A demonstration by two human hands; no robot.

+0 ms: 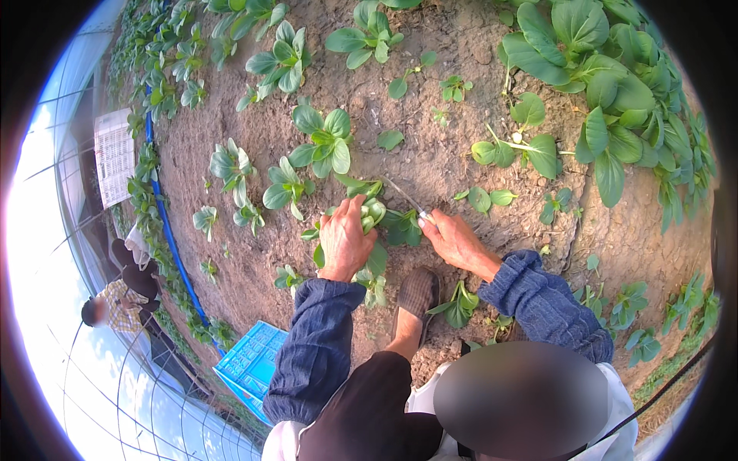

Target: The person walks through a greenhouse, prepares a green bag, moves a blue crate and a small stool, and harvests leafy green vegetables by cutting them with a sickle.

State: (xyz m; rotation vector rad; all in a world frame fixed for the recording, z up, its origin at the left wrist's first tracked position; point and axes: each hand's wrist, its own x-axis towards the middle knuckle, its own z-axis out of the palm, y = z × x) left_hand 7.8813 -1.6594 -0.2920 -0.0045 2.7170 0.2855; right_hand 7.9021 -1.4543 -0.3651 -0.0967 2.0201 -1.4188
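Note:
My left hand [346,240] is closed around a bok choy [373,214], whose pale stalk base points toward my right hand. Its green leaves hang out below and beside my fingers. In my right hand [463,244] is a knife [404,194], gripped by its handle. The thin blade slants up and to the left, its tip above the bok choy and near a loose leaf. Between my two hands, more green leaves [403,228] lie low over the soil.
Bok choy plants [323,143] grow across the soil, with a dense leafy heap [615,84] at upper right. A blue crate [254,359] stands at lower left. Along the left run a blue hose [171,230] and a white crate [114,157]; another person [127,300] is bent over there.

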